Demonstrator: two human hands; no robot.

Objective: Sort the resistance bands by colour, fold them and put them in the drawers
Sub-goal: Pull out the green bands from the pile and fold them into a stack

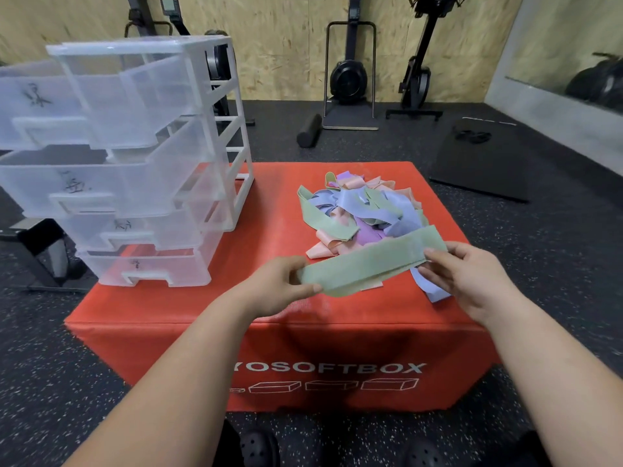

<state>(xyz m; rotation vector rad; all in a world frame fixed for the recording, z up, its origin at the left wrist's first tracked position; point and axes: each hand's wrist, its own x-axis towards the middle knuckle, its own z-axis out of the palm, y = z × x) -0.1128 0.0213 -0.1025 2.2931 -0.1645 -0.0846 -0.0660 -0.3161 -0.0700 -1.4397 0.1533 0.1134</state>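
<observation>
Right now green band [367, 264] is held above box [236, 332] nr front edge, ends pinched by fingers [303, 290] of left hand [276, 288] & right hand [472, 281]. Risk: thin pinch slips, band drops onto pile [364, 207] toward right edge, re-mixing colours before drawers [111, 183].

A padded box [168, 318] sits on the floor [50, 365] directly in front of the person. On its top, at the left, stands a drawer unit [236, 146], its four stacked drawers [101, 190] pulled out leftward. On the right of the top lies a heap of resistance bands [364, 207]. In front of the heap, a stretched band [371, 261] spans from the left hand [273, 288] to the right hand [472, 278]. Behind the box lie a foam roller [309, 130] and, further right, a mat [482, 160]; exercise machines [349, 75] stand against the far wall [286, 45].
</observation>
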